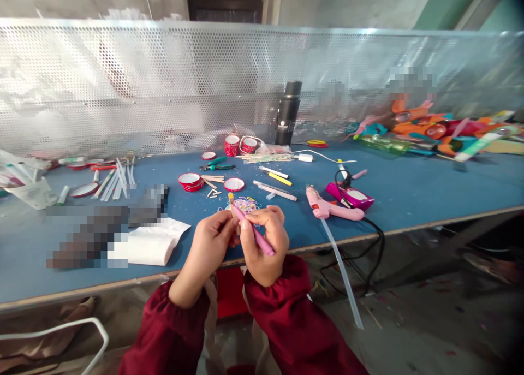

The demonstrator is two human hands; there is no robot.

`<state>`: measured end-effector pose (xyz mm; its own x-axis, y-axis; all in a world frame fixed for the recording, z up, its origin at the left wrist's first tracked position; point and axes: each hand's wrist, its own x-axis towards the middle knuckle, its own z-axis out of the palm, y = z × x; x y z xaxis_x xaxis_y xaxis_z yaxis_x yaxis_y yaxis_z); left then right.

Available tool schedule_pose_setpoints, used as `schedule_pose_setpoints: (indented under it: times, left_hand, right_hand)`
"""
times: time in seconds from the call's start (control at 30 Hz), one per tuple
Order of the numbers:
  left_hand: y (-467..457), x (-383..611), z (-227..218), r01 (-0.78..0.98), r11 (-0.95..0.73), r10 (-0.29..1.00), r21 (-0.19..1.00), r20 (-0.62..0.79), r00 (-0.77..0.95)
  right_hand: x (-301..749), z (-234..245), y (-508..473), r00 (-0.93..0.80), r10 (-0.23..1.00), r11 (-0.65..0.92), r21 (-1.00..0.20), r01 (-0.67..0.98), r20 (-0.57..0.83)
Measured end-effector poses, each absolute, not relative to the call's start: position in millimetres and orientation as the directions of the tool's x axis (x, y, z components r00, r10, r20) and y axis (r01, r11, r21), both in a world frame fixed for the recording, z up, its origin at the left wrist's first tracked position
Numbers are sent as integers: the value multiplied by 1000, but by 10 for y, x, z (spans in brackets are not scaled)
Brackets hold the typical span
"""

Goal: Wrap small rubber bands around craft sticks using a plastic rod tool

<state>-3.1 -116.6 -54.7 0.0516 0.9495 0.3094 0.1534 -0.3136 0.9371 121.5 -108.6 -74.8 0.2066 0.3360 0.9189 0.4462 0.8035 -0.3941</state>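
Both my hands meet over the near edge of the blue table (pixel 409 189). My right hand (pixel 264 244) is closed around a pink stick (pixel 257 236) that slants up to the left. My left hand (pixel 210 241) pinches the stick's upper end, where a small yellow piece (pixel 231 198) shows at the tip. A heap of small coloured rubber bands (pixel 244 204) lies on the table just beyond my fingers. Dark red sleeves cover both forearms.
A pink glue gun (pixel 327 207) with a long clear stick and black cable lies to the right. Red-rimmed round lids (pixel 190 179), sticks, pliers (pixel 216 165) and a black flask (pixel 287 113) stand farther back. White folded cloth (pixel 151 243) lies left. Colourful pinwheels (pixel 429 126) are piled at far right.
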Motion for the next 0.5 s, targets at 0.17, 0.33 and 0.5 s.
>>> schedule_pose_setpoints:
  times: [0.17,0.33,0.5]
  left_hand:
    - [-1171,-29,-544,163,-305,952,938,301,49]
    - [-1167,-29,-547,160,-297,955,942,293,45]
    - [-1164,-34,-552,163,-310,951,937,307,46]
  right_hand:
    - [1214,-767,-1076,245,323,797,-402,450,914]
    - [1205,-768,-1071,243,327,784,-406,470,913]
    - [1199,-747,-1084,226,311,797,-383,468,923]
